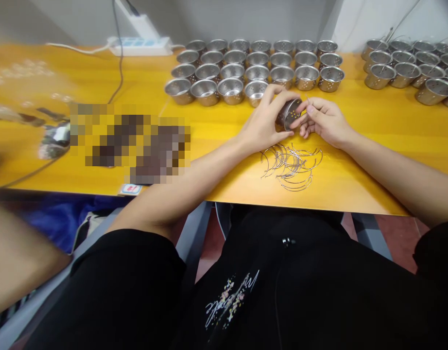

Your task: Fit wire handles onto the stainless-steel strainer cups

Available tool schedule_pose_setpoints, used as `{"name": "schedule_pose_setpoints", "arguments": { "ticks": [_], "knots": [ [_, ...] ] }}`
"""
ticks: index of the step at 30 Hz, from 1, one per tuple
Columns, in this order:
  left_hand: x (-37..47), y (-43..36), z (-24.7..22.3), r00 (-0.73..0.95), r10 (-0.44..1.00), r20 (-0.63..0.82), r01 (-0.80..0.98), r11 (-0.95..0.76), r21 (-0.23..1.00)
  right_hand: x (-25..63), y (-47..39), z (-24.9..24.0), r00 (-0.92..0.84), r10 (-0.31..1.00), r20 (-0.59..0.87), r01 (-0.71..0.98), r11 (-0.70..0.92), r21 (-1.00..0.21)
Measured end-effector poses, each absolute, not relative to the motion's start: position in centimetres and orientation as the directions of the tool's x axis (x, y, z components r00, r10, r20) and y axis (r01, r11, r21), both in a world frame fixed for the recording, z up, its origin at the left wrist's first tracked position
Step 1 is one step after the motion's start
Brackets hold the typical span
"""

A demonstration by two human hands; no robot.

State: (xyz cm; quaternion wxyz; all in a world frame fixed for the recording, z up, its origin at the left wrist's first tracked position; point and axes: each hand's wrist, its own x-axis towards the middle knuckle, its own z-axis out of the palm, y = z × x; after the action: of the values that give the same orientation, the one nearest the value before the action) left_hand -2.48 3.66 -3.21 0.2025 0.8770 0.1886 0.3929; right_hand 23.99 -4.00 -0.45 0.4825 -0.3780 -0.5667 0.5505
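My left hand (265, 119) is wrapped round a small perforated metal cup (291, 115), tilted on its side above the yellow table (231, 180). Close against the cup's right side is my right hand (324, 121), thumb and forefinger pinched on a thin wire (308, 101), of which only a short tip shows. Some of its fingers reach to the cup. Below both hands lies a loose pile of curved wire pieces (291, 165). Just behind them stand rows of upright metal cups (231, 91).
More cups (406, 74), some with wires, stand at the right. A power strip (142, 46) with cables lies at the back left. Blurred-out items (158, 150) are left of my forearm. Another person's arm (20, 257) shows at the left edge.
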Motion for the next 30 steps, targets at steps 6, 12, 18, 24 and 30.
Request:
{"name": "schedule_pose_setpoints", "arguments": {
  "ticks": [6,12,18,24,30],
  "knots": [
    [-2.4,3.3,-2.6,0.604,0.533,0.593,0.198,-0.821,0.536,24.0,-4.4,-0.6,-0.212,0.96,0.182,-0.052,0.175,-0.983],
    [-2.2,3.0,-2.2,0.584,0.567,0.581,0.216,-0.798,0.562,24.3,-4.0,-1.2,-0.195,0.941,0.276,-0.036,0.274,-0.961],
    [-2.5,3.4,-2.6,0.608,0.539,0.584,0.197,-0.814,0.546,24.4,-3.8,-1.4,-0.187,0.93,0.317,0.0,0.323,-0.946],
    [-2.3,3.7,-2.8,0.595,0.568,0.569,0.217,-0.795,0.566,24.2,-3.9,-1.1,-0.177,0.95,0.256,-0.036,0.254,-0.967],
    [-2.4,4.0,-3.0,0.609,0.526,0.594,0.196,-0.825,0.53,24.1,-3.8,-1.0,-0.182,0.947,0.267,-0.006,0.27,-0.963]
  ]
}}
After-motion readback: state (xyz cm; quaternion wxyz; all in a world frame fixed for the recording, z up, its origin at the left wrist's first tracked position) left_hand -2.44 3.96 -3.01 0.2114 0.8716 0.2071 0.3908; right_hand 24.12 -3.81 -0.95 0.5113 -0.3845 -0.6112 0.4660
